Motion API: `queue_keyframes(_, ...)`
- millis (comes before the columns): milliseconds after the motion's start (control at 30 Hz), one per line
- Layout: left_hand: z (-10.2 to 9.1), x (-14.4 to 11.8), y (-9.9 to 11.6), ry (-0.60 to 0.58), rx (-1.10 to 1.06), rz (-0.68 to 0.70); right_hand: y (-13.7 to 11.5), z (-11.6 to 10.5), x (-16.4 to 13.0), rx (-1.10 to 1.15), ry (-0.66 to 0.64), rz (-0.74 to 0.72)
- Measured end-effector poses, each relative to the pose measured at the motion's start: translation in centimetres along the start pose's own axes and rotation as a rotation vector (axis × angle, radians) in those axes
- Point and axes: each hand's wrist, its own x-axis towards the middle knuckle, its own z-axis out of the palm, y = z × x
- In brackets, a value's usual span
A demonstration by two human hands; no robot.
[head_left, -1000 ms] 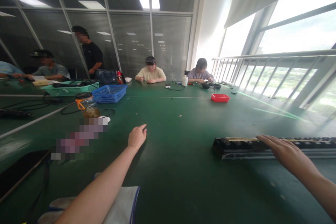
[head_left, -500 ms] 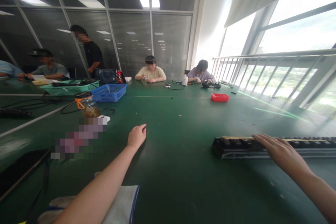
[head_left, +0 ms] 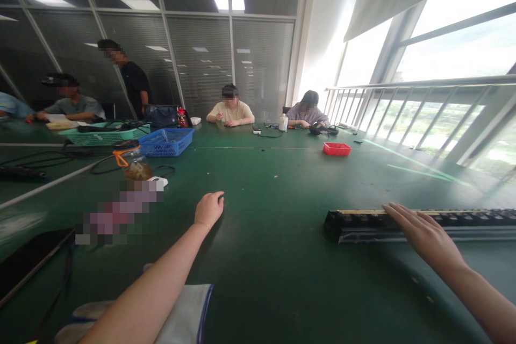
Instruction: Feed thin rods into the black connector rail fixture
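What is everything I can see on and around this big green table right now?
long tray: one, black with a pale strip along its top, right side of the table, under the right hand
table: one, dark green, fills the view
red bin: one, far centre right
blue basket: one, far left
green basket: one, left of the blue one
jar: one, clear, orange handle, near the blue basket
white cloth: one, near edge, under the left forearm
seated people: three, far side
standing person: one, dark top, far left
left hand: loosely curled, resting on the table
right hand: flat, fingers on the long tray
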Motion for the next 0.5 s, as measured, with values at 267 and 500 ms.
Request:
queue_keyframes(267, 0.0, 0.0, -0.1, -0.001, -0.020, 0.011, 0.1, -1.2, 0.0, -0.024, 0.048, -0.081)
queue_keyframes(500, -0.3, 0.0, 0.1, -0.009, -0.036, -0.006, 0.6, -2.1, -1.8, -0.088, 0.097, 0.040)
